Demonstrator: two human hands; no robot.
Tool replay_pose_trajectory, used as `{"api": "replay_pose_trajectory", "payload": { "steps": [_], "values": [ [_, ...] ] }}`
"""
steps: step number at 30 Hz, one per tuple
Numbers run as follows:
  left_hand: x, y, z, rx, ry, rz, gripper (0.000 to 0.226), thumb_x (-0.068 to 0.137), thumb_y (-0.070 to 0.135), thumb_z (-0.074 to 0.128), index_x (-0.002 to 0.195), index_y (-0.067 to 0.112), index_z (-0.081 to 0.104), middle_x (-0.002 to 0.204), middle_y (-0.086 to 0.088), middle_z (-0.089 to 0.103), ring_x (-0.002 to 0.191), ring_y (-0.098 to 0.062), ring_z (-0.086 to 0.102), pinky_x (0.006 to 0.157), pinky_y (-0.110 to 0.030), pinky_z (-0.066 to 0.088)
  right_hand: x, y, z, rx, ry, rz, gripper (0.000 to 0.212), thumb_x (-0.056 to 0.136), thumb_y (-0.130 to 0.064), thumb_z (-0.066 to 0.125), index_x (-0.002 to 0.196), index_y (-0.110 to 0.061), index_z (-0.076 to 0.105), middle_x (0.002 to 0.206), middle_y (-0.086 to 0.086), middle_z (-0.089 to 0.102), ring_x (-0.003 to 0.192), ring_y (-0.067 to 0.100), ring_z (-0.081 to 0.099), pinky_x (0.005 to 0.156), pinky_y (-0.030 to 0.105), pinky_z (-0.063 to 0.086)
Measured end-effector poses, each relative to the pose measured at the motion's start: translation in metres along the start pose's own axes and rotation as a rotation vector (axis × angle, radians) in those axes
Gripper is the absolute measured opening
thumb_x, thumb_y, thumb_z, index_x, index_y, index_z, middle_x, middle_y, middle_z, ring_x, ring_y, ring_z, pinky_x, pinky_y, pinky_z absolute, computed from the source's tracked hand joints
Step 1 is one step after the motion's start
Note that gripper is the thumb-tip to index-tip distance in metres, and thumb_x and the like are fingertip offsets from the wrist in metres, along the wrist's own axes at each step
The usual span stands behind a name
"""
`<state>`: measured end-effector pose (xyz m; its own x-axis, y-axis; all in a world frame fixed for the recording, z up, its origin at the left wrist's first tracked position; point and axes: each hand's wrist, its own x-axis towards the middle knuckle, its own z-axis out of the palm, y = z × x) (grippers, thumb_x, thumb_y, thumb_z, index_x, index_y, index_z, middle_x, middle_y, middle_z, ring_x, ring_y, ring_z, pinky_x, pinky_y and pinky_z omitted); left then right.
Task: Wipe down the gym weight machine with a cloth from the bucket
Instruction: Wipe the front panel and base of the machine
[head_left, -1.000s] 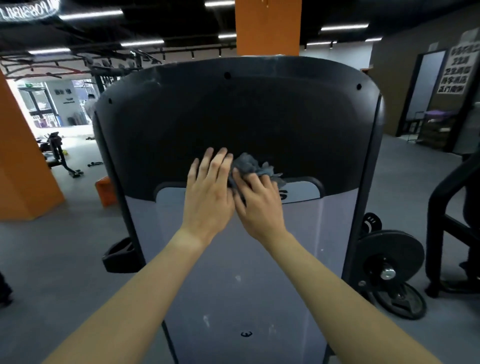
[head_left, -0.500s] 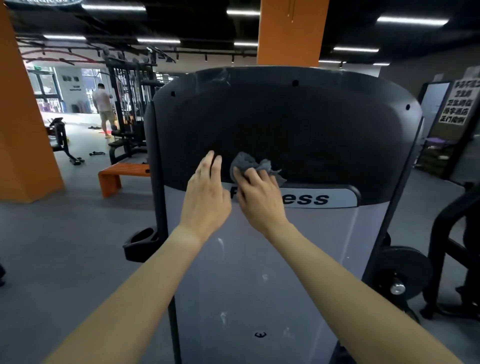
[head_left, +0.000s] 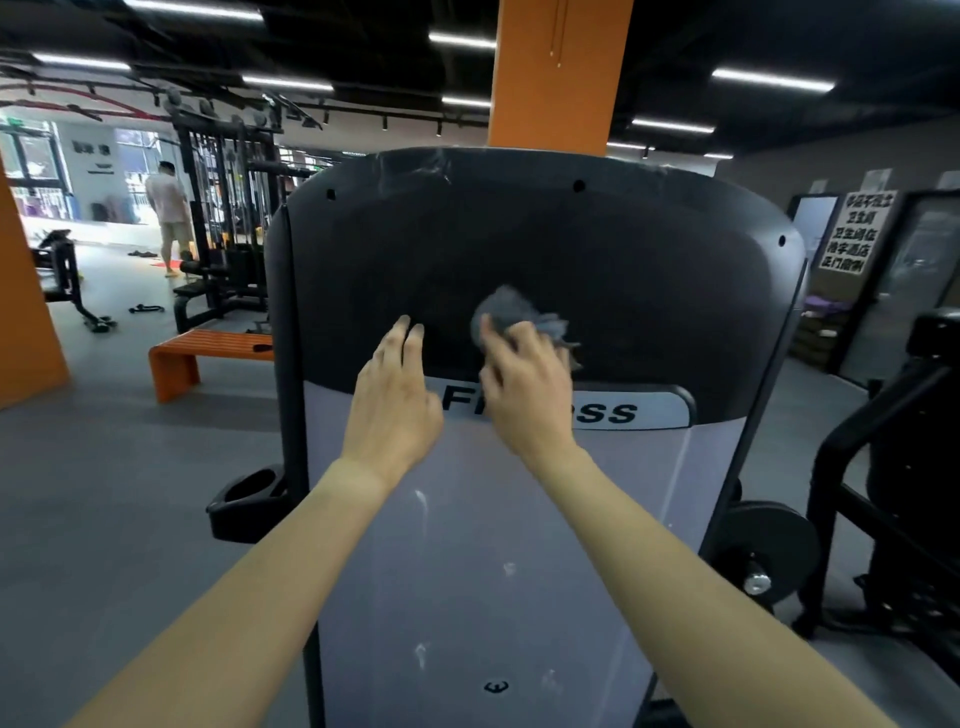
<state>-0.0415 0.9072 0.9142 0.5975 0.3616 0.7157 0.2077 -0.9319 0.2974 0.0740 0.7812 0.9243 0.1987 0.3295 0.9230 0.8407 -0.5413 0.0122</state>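
**Head view (sole view)**

- Weight machine (head_left: 623, 260): tall shroud with a dark upper panel, a lettered band (head_left: 618, 413) and a pale grey lower panel (head_left: 467, 571).
- Cloth (head_left: 511, 312): grey and bunched, lying against the dark upper panel near its centre, just above the lettered band.
- Right hand (head_left: 524, 384): fingers curled over the cloth, clamping it to the panel.
- Left hand (head_left: 395, 400): fingers straight, close together and holding nothing. The tips are at the dark panel beside the cloth; contact cannot be confirmed.
- White marks (head_left: 420, 501): on the lower panel, well below the cloth, apparently unwiped.
- Bucket: not in view.

**Hazards, as judged**

- The cloth is wadded, so only a small face meets the panel. Strokes would likely leave streaks or gaps.
- The bare left fingertips beside the cloth may smudge wiped surface.
- Loose cloth edges trail from the right hand, so a fast sweep could drop the cloth.
- The white marks may be missed if work stays on the dark panel.
- A cloth not re-wetted would smear.
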Motion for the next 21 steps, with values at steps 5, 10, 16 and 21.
{"api": "replay_pose_trajectory", "payload": {
  "steps": [5, 10, 16, 21],
  "values": [
    [-0.004, -0.014, -0.006, 0.003, 0.013, -0.004, 0.073, 0.089, 0.003, 0.057, 0.157, 0.005, 0.029, 0.163, -0.013, 0.031, 0.151, -0.027, 0.032, 0.122, -0.043, 0.034, -0.004, -0.014, 0.004, 0.011, -0.117, -0.078, 0.037, 0.093, -0.021, 0.063, 0.128, -0.021, 0.071, 0.102, 0.001, 0.060, 0.090, 0.027, 0.060, 0.083, 0.043, 0.046],
    [-0.009, -0.052, -0.018, -0.008, -0.061, -0.176, 0.069, 0.093, 0.007, 0.055, 0.158, 0.004, 0.030, 0.158, -0.017, 0.038, 0.152, -0.030, 0.029, 0.122, -0.045, 0.032, -0.003, -0.049, 0.028, 0.031, -0.075, 0.003, 0.041, 0.092, -0.018, 0.066, 0.133, -0.017, 0.068, 0.106, 0.003, 0.059, 0.096, 0.026, 0.054, 0.083, 0.042, 0.044],
    [-0.031, -0.086, -0.028, 0.031, -0.221, -0.324, 0.070, 0.094, 0.010, 0.055, 0.158, 0.002, 0.027, 0.158, -0.021, 0.034, 0.149, -0.035, 0.028, 0.118, -0.047, 0.035, -0.016, -0.082, 0.064, -0.124, -0.323, -0.373, 0.045, 0.086, -0.015, 0.066, 0.130, -0.015, 0.067, 0.114, 0.005, 0.060, 0.101, 0.031, 0.055, 0.085, 0.043, 0.044],
    [-0.044, -0.103, -0.033, 0.106, -0.366, -0.342, 0.058, 0.093, 0.013, 0.055, 0.148, 0.002, 0.037, 0.146, -0.019, 0.043, 0.140, -0.035, 0.034, 0.111, -0.045, 0.040, -0.052, -0.099, 0.087, -0.209, -0.664, -0.672, 0.035, 0.090, -0.011, 0.065, 0.125, -0.009, 0.068, 0.124, 0.006, 0.059, 0.109, 0.031, 0.057, 0.092, 0.042, 0.045]
  ]
}}
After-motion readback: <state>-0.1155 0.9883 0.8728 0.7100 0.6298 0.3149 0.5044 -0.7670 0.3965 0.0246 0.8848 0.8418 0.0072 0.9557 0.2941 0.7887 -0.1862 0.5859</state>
